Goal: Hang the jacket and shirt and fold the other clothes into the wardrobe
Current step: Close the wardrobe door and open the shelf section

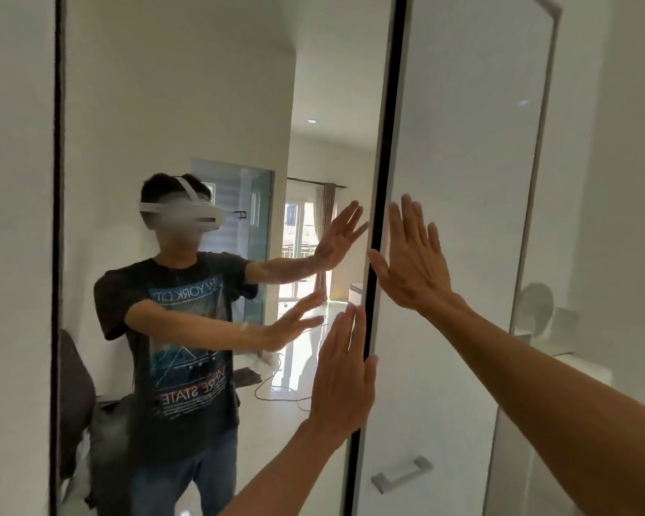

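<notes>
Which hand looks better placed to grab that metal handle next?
Probably the left hand: it lies flat, low at the edge of the mirror door, just above the handle. The right hand presses the white door higher up.

White walls (187,87), glossy pale floor (276,415), daylit glass doors (295,255) with brown curtain (328,232), recessed ceiling light (312,121)

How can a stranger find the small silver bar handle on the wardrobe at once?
Start from the tall mirror door on the left, framed in black. Right of it stands a glossy white wardrobe door; low on that panel, close to the black edge, sits the short silver metal bar handle. It is the only fitting that sticks out from the smooth white surface.
</notes>
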